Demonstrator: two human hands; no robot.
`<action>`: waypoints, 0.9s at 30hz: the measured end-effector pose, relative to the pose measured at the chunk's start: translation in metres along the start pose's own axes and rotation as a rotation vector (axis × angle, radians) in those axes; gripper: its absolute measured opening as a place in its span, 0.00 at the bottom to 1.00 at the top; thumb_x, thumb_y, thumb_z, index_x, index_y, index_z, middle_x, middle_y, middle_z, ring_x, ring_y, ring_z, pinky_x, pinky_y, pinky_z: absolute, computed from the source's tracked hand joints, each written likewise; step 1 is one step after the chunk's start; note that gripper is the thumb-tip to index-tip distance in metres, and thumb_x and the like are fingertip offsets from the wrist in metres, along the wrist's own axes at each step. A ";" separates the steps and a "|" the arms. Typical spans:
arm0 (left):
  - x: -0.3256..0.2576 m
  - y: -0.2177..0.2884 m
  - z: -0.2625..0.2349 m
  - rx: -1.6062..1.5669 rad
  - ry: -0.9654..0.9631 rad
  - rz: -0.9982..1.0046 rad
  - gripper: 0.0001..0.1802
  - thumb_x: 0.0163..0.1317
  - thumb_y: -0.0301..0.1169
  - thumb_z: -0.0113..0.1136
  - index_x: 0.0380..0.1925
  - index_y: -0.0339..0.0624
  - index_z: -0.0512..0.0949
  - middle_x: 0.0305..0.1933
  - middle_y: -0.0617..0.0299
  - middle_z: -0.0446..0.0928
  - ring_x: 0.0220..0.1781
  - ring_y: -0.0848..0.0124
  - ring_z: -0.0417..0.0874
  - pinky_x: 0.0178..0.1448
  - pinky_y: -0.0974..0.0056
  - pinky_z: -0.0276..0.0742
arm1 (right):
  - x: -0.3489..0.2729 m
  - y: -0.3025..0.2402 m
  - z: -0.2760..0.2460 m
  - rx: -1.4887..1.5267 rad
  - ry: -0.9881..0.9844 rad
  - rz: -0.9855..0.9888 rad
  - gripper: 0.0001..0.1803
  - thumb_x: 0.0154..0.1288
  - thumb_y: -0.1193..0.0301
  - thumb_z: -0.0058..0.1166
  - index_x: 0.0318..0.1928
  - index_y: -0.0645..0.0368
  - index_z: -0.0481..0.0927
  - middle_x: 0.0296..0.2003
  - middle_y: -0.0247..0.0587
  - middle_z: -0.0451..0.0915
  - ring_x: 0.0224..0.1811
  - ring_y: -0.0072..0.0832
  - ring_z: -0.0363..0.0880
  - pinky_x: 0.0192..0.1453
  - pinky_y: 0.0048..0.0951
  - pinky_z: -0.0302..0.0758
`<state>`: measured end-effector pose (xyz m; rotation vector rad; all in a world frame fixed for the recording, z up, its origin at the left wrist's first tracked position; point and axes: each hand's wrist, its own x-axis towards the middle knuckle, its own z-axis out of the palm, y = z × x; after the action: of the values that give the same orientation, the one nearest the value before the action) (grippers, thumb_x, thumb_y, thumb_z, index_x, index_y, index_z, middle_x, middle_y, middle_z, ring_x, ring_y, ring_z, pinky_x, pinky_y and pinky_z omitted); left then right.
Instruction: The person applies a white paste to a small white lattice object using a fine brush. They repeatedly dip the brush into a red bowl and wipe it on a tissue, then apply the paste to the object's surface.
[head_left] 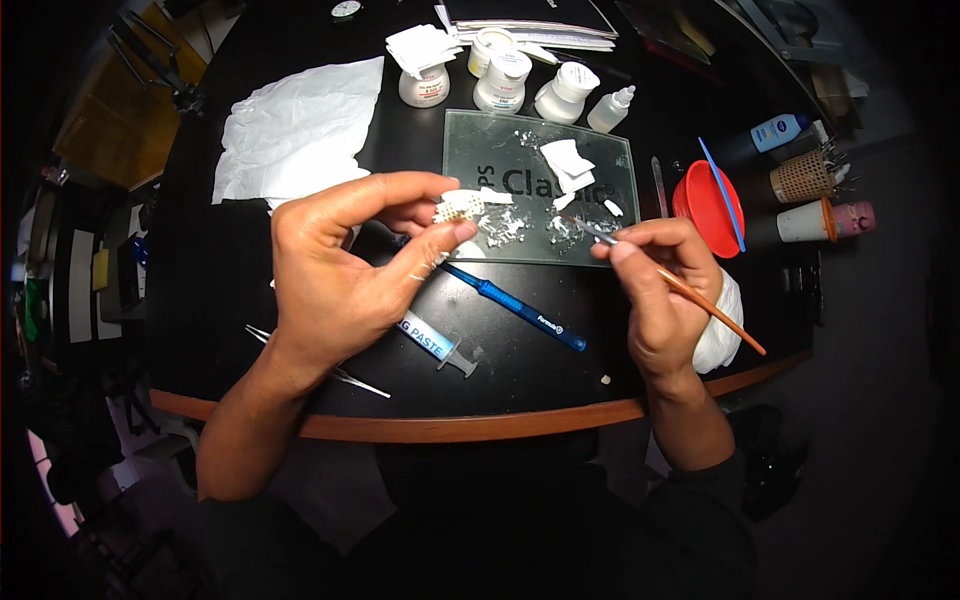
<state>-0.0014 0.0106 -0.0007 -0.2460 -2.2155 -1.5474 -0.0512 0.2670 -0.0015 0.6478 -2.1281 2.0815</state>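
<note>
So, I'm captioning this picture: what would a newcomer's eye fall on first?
Probably the bright red bowl on the right, with a blue stick across it. Next, the glass plate near the centre, strewn with white material. At its left the left hand pinches a small whitish piece; at its right the right hand holds a slim brown-handled brush.

A small cream-white piece [458, 206], its surface patterned with small dots, is held up between the left hand's [345, 245] thumb and fingers. Toward 4 o'clock from it, a slim brush [708, 306] with an orange-brown handle rests in the right hand [668, 295], slanting, bristle end toward 10 o'clock, near white smears of paste [503, 229].
</note>
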 end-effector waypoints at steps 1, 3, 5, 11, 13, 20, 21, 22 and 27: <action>0.001 0.001 -0.001 0.007 0.015 0.000 0.15 0.56 0.18 0.75 0.45 0.30 0.87 0.39 0.55 0.88 0.40 0.77 0.85 0.48 0.73 0.79 | -0.002 0.007 -0.001 -0.051 -0.041 0.063 0.05 0.66 0.84 0.61 0.40 0.66 0.79 0.31 0.35 0.81 0.30 0.12 0.77 0.35 0.16 0.73; 0.002 0.002 -0.004 0.009 0.035 -0.005 0.15 0.56 0.18 0.75 0.45 0.29 0.87 0.40 0.55 0.88 0.40 0.77 0.85 0.49 0.73 0.79 | -0.006 0.019 0.005 -0.070 -0.056 0.088 0.06 0.64 0.84 0.63 0.39 0.63 0.80 0.29 0.31 0.80 0.27 0.09 0.73 0.31 0.14 0.67; 0.001 0.003 -0.006 0.034 0.042 -0.034 0.15 0.56 0.17 0.75 0.45 0.29 0.87 0.40 0.55 0.88 0.40 0.77 0.85 0.49 0.73 0.79 | -0.006 0.027 0.010 -0.061 -0.049 0.090 0.06 0.63 0.83 0.65 0.38 0.63 0.81 0.28 0.31 0.80 0.26 0.09 0.72 0.30 0.14 0.66; 0.003 0.005 -0.009 0.064 0.063 -0.036 0.16 0.55 0.16 0.75 0.45 0.28 0.86 0.41 0.54 0.88 0.40 0.77 0.85 0.49 0.73 0.80 | 0.009 0.037 0.030 -0.396 -0.170 -0.269 0.06 0.50 0.80 0.68 0.30 0.60 0.86 0.26 0.33 0.81 0.38 0.28 0.75 0.40 0.26 0.72; 0.004 0.004 -0.009 0.060 0.065 -0.032 0.16 0.54 0.16 0.75 0.45 0.28 0.86 0.41 0.54 0.88 0.40 0.77 0.85 0.49 0.73 0.80 | 0.012 0.038 0.033 -0.432 -0.163 -0.317 0.06 0.49 0.80 0.68 0.30 0.60 0.86 0.26 0.33 0.82 0.38 0.28 0.75 0.41 0.27 0.73; 0.005 0.007 -0.012 0.077 0.044 -0.007 0.16 0.52 0.17 0.76 0.43 0.29 0.87 0.39 0.53 0.88 0.39 0.76 0.86 0.47 0.73 0.80 | 0.011 0.040 0.033 -0.465 -0.126 -0.313 0.05 0.47 0.81 0.66 0.27 0.61 0.84 0.26 0.34 0.84 0.40 0.31 0.75 0.43 0.28 0.73; 0.005 0.006 -0.011 0.075 0.046 -0.009 0.16 0.52 0.17 0.76 0.43 0.29 0.87 0.39 0.53 0.88 0.39 0.76 0.86 0.47 0.73 0.80 | 0.011 0.041 0.032 -0.470 -0.132 -0.313 0.05 0.47 0.81 0.66 0.27 0.61 0.84 0.26 0.34 0.84 0.40 0.31 0.75 0.42 0.28 0.73; 0.005 0.005 -0.011 0.061 0.050 -0.010 0.16 0.52 0.17 0.76 0.42 0.29 0.87 0.39 0.53 0.88 0.38 0.76 0.86 0.46 0.73 0.80 | 0.012 0.041 0.032 -0.476 -0.137 -0.313 0.05 0.47 0.81 0.65 0.27 0.61 0.84 0.26 0.34 0.84 0.40 0.31 0.75 0.42 0.28 0.73; 0.004 0.003 -0.011 0.076 0.038 -0.005 0.16 0.51 0.17 0.76 0.42 0.30 0.87 0.39 0.52 0.88 0.37 0.75 0.86 0.44 0.73 0.81 | 0.012 0.040 0.033 -0.479 -0.150 -0.314 0.05 0.47 0.82 0.65 0.27 0.62 0.84 0.26 0.35 0.84 0.39 0.30 0.75 0.41 0.28 0.73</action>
<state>-0.0014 0.0016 0.0069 -0.1876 -2.2417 -1.4547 -0.0692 0.2309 -0.0370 1.0069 -2.2969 1.3363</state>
